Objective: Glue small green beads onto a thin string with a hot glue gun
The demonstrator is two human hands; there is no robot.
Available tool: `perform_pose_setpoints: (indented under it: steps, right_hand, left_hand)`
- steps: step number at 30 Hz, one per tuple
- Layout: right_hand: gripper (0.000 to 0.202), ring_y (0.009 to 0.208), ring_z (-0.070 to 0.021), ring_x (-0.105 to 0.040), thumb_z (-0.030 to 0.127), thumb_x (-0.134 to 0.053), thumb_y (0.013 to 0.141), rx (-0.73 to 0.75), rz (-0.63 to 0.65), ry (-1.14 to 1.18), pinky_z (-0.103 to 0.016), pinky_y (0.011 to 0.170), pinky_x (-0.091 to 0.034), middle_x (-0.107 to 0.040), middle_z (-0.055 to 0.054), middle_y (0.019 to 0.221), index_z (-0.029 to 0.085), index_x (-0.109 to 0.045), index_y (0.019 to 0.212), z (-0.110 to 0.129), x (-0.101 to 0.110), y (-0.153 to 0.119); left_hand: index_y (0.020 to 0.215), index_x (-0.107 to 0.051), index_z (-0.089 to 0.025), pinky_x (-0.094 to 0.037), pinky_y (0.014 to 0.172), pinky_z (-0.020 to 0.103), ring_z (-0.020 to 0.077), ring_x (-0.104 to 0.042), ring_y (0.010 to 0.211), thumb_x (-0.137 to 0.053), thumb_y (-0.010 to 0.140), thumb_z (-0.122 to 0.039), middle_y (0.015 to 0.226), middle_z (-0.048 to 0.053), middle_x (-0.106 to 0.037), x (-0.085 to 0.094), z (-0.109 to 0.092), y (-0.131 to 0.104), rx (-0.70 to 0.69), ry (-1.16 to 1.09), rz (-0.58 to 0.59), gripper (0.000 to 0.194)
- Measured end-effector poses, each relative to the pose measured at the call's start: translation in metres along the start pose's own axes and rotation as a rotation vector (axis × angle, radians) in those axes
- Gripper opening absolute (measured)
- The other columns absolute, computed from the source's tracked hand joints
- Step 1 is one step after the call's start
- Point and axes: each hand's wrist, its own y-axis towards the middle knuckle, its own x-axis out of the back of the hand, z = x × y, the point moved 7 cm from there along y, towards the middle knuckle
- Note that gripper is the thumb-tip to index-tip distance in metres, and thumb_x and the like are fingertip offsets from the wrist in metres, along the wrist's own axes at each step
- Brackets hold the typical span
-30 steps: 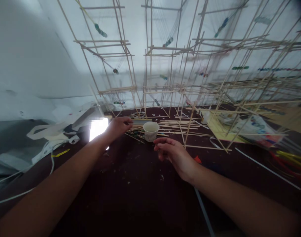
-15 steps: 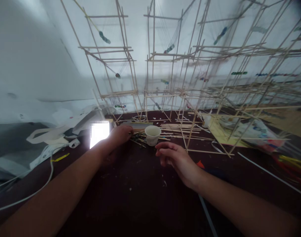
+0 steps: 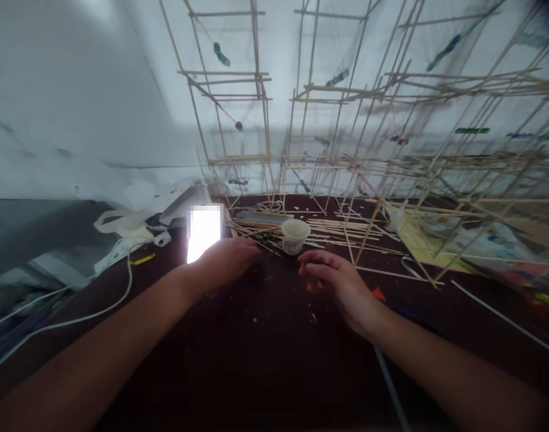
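Note:
My left hand (image 3: 229,261) rests palm down on the dark table (image 3: 265,354), just in front of a pile of thin wooden sticks (image 3: 251,228). Its fingers are curled under, and what they hold is hidden. My right hand (image 3: 341,282) hovers low over the table with fingers loosely apart and nothing in them. A small white paper cup (image 3: 295,235) stands upright between the two hands, a little beyond the fingertips. Behind the cup rises a tall frame of wooden sticks (image 3: 328,120) strung with coloured beads.
A bright lit screen (image 3: 204,231) lies left of my left hand. White bags (image 3: 130,222) and a white cable (image 3: 89,315) sit at the left. A yellow sheet (image 3: 418,243) and plastic packets (image 3: 490,249) lie at the right under the frame.
My left hand has drawn back from the stick pile toward me. The right hand has barely moved. The view has swung left, so everything sits further right.

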Motion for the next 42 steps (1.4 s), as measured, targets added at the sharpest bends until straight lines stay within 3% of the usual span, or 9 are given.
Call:
perform_pose_setpoints:
  steps: [5,12,18,23,27,31,34,37,42]
  right_hand:
    - [0.022,0.058,-0.012,-0.058,0.033,-0.087,0.071,0.024,0.002,-0.018,-0.031,0.062,-0.045,-0.075,0.0,0.08,0.022,-0.082,0.089,0.0,-0.004,0.0]
    - [0.021,0.058,-0.0119,-0.058,0.033,-0.086,0.072,0.041,0.007,-0.02,-0.031,0.062,-0.045,-0.075,0.0,0.08,0.023,-0.082,0.09,0.001,-0.003,0.002]
    - [0.019,0.06,-0.0129,-0.058,0.032,-0.085,0.075,0.054,0.03,-0.019,-0.032,0.062,-0.046,-0.075,-0.001,0.082,0.023,-0.082,0.091,0.001,-0.004,0.001]
    - [0.016,0.059,-0.0123,-0.057,0.031,-0.083,0.077,0.075,0.034,-0.032,-0.032,0.062,-0.045,-0.077,-0.001,0.087,0.023,-0.082,0.092,0.004,-0.004,0.001]
    - [0.016,0.058,-0.0128,-0.057,0.032,-0.082,0.079,0.08,0.059,-0.056,-0.031,0.058,-0.044,-0.075,0.0,0.083,0.024,-0.081,0.094,0.006,-0.007,0.0]
    - [0.027,0.052,-0.0145,-0.056,0.032,-0.085,0.079,0.077,0.115,-0.094,-0.03,0.054,-0.043,-0.063,0.006,0.06,0.025,-0.079,0.105,0.004,-0.014,-0.003]
    - [0.033,0.049,-0.0103,-0.054,0.035,-0.088,0.076,0.071,0.132,-0.096,-0.028,0.049,-0.042,-0.077,0.001,0.086,0.026,-0.076,0.106,0.0,-0.019,-0.005]
    - [0.039,0.05,-0.0086,-0.053,0.039,-0.091,0.073,0.045,0.148,-0.086,-0.027,0.044,-0.041,-0.08,-0.003,0.107,0.026,-0.073,0.105,-0.005,-0.024,-0.006]
    - [0.038,0.05,-0.0113,-0.054,0.038,-0.09,0.071,0.016,0.168,-0.099,-0.026,0.046,-0.044,-0.07,0.005,0.074,0.025,-0.073,0.102,-0.007,-0.028,-0.006]
  left_hand:
    - [0.132,-0.069,-0.018,-0.063,0.099,0.05,0.0275,-0.071,0.116,-0.071,0.106,-0.036,0.136,0.012,-0.07,-0.01,-0.028,-0.008,-0.172,0.101,0.026,0.032]
    - [0.135,-0.068,-0.019,-0.064,0.097,0.049,0.0271,-0.072,0.114,-0.071,0.106,-0.037,0.136,0.012,-0.07,-0.019,-0.027,-0.009,-0.292,0.083,-0.008,0.034]
    - [0.132,-0.069,-0.019,-0.064,0.095,0.047,0.0259,-0.072,0.111,-0.07,0.107,-0.037,0.133,0.011,-0.071,-0.018,-0.001,-0.011,-0.142,0.035,-0.142,0.031]
    - [0.128,-0.069,-0.017,-0.066,0.084,0.04,0.0217,-0.074,0.097,-0.069,0.107,-0.037,0.121,0.009,-0.073,0.002,0.012,-0.021,0.096,-0.061,-0.362,0.029]
    - [0.113,-0.071,-0.016,-0.062,0.07,0.031,0.0151,-0.069,0.075,-0.065,0.109,-0.034,0.098,0.003,-0.074,0.023,-0.01,-0.029,0.109,-0.153,-0.484,0.019]
    - [0.109,-0.075,-0.025,-0.061,0.07,0.028,0.0164,-0.072,0.079,-0.056,0.108,-0.031,0.097,0.003,-0.079,0.032,-0.041,-0.029,0.036,-0.227,-0.506,0.02]
    - [0.113,-0.076,-0.027,-0.062,0.072,0.029,0.0176,-0.075,0.081,-0.056,0.108,-0.031,0.097,0.002,-0.08,0.031,-0.06,-0.028,-0.025,-0.267,-0.492,0.021]
    - [0.118,-0.075,-0.028,-0.063,0.074,0.027,0.0158,-0.076,0.081,-0.055,0.11,-0.031,0.099,0.001,-0.081,0.028,-0.075,-0.029,-0.084,-0.294,-0.499,0.021]
    - [0.119,-0.074,-0.026,-0.062,0.073,0.024,0.0139,-0.075,0.078,-0.056,0.111,-0.029,0.097,0.001,-0.081,0.025,-0.084,-0.029,-0.133,-0.288,-0.48,0.02]
